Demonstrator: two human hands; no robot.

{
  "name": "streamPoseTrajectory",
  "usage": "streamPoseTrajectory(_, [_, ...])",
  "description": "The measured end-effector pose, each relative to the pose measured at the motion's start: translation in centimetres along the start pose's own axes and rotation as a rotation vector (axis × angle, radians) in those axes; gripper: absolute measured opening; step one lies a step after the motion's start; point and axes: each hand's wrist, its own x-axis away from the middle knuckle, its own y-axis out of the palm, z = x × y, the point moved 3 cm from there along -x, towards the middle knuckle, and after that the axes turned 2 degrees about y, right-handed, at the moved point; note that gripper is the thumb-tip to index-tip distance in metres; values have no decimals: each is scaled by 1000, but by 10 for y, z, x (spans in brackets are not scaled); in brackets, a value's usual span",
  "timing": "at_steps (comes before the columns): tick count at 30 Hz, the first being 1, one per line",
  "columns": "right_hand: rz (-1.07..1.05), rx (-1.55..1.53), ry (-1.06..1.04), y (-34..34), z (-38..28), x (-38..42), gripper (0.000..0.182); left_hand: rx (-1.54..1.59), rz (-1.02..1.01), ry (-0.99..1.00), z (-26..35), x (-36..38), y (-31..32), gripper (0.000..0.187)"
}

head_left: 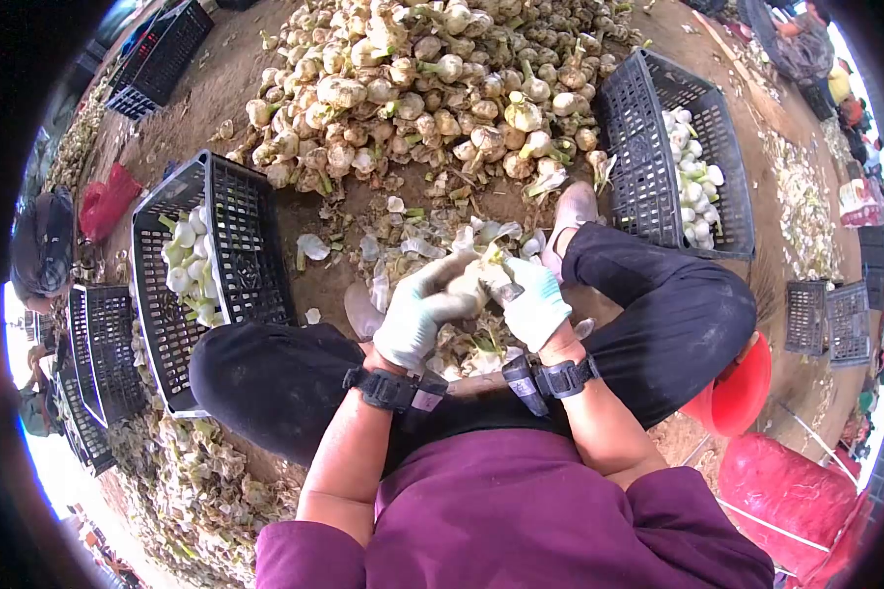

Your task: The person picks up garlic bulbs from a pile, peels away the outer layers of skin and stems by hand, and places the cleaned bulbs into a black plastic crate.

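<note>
My left hand [417, 312], in a white glove with dirty fingers, is closed around a garlic bulb [479, 278] in front of my lap. The bulb's stem end points up and to the right. My right hand [536, 302], gloved as well, is closed at the bulb's right side. By its thumb shows a small dark blade-like tool [510, 292]; its handle, if any, is hidden in the glove. Beneath both hands, loose garlic skins [417, 247] and trimmings litter the ground.
A big heap of unpeeled garlic [432, 88] lies ahead. Black crates holding white bulbs stand left [250, 240] and right [638, 147]. A red bucket [742, 388] and red sack [786, 496] sit at my right. More crates [103, 339] are at far left; people work at the edges.
</note>
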Motion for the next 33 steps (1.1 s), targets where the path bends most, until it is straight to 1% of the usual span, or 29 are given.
streamPoseTrajectory(1, [-75, -127, 198, -1, -1, -3, 19, 124, 17, -22, 1, -1, 1, 44])
streamPoseTrajectory(2, [38, -81, 134, -1, -1, -2, 18, 125, 3, -49, -3, -5, 0, 42])
streamPoseTrajectory(3, [40, -83, 135, 2, 2, -3, 18, 123, 2, -51, -5, -6, 0, 42])
streamPoseTrajectory(5, [208, -271, 43, 1, 3, -5, 17, 184, -28, -14, -5, -7, 3, 44])
streamPoseTrajectory(6, [212, -271, 47, 1, 3, -4, 17, 136, 7, 22, -5, -5, 6, 48])
streamPoseTrajectory(7, [187, -222, 132, 1, 4, -3, 17, -32, 72, 58, -4, -5, 11, 53])
streamPoseTrajectory(8, [160, -173, 216, 1, 4, -2, 17, -261, 113, 300, -9, -9, 8, 55])
streamPoseTrajectory(9, [159, -174, 218, 0, 1, -2, 17, -492, 153, 542, -10, -10, 8, 58])
streamPoseTrajectory(10, [138, -160, 209, 0, -4, -2, 18, -398, 209, 493, -17, -12, 3, 55])
streamPoseTrajectory(11, [118, -146, 200, 0, -7, -1, 18, -92, 163, 251, -9, -6, 6, 50])
streamPoseTrajectory(12, [156, -148, 116, 1, -3, 2, 17, 35, 120, 192, -8, -7, 4, 49])
streamPoseTrajectory(13, [155, -151, 115, 6, 7, 5, 17, 163, 79, 135, -8, -8, 2, 48])
streamPoseTrajectory(14, [172, -144, 112, 7, 5, 3, 18, 122, 116, 112, -10, -10, 0, 42])
streamPoseTrajectory(15, [190, -138, 110, 6, 3, 1, 18, 118, 120, 113, -7, -11, -5, 42])
streamPoseTrajectory(16, [35, -347, 144, 1, 3, 3, 20, 160, 61, -50, -7, -12, -10, 39])
streamPoseTrajectory(17, [35, -352, 144, 1, 1, 3, 20, 204, 2, -213, -8, -13, -12, 38])
streamPoseTrajectory(18, [30, -402, 162, 1, 0, 4, 21, 306, 56, -236, -13, -17, -14, 37])
streamPoseTrajectory(19, [28, -451, 180, 1, 1, 5, 22, 303, 56, -237, -16, -21, -12, 37])
streamPoseTrajectory(21, [47, -417, 216, 1, 4, 5, 20, -22, 295, -195, -18, -27, -19, 36])
streamPoseTrajectory(22, [84, -300, 171, -4, 3, 6, 21, -97, 235, 2, -16, -28, -21, 42])
streamPoseTrajectory(23, [121, -182, 129, -8, 1, 7, 21, -237, 200, 255, -12, -28, -17, 40])
streamPoseTrajectory(25, [162, -130, 156, 7, 24, 21, 22, -191, 222, 317, -15, -24, -15, 37])
streamPoseTrajectory(26, [142, 24, 37, 7, 23, 22, 21, -196, 225, 316, -15, -25, -16, 37])
streamPoseTrajectory(27, [126, 175, -83, 8, 24, 23, 22, -7, 207, 235, -18, -27, -18, 36])
streamPoseTrajectory(28, [132, 408, -189, 20, 40, 24, 20, 182, 186, 153, -19, -28, -18, 35])
streamPoseTrajectory(29, [137, 402, -187, 20, 38, 24, 20, 163, 247, 149, -19, -26, -15, 35])
streamPoseTrajectory(31, [180, 399, -93, 16, 37, 24, 19, 214, 182, 209, -25, -29, -14, 40])
streamPoseTrajectory(32, [185, 400, -86, 17, 38, 24, 19, 209, 176, 203, -22, -28, -11, 40])
streamPoseTrajectory(33, [222, 467, -62, 18, 40, 24, 18, 36, 161, 223, -18, -26, -8, 44])
